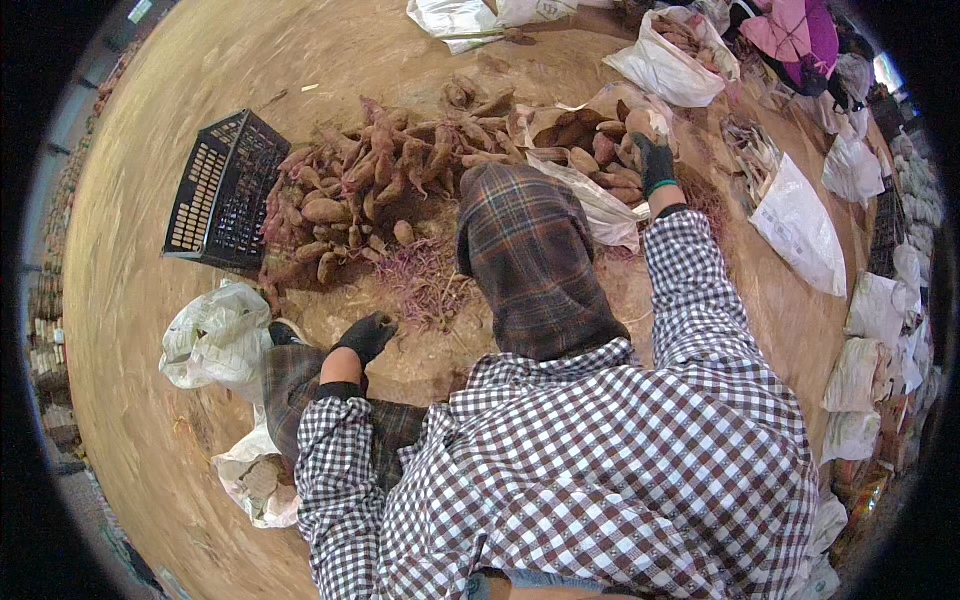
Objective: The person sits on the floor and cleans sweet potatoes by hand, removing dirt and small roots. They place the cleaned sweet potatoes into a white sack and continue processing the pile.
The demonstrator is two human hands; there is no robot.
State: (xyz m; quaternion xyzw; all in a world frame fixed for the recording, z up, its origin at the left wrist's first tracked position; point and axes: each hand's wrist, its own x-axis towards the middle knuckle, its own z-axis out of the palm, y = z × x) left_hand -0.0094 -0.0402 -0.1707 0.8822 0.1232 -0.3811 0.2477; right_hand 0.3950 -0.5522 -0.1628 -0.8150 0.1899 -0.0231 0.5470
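Note:
My right hand, in a dark glove with a green cuff, reaches over the right side of an open white sack. Its fingers close around the near end of a pale brown sweet potato. Several more sweet potatoes lie inside the sack. Low on the left, my left hand wears a dark glove and hangs over my bent leg, fingers curled; whether they hold anything is hidden. Beyond it spreads a heap of sweet potatoes, some still in clusters. A plaid hood covers part of the view.
A black plastic crate stands tilted against the heap's left end. Purplish root trimmings litter the brown floor. White plastic bags lie at left; a filled sack and a flat one lie right.

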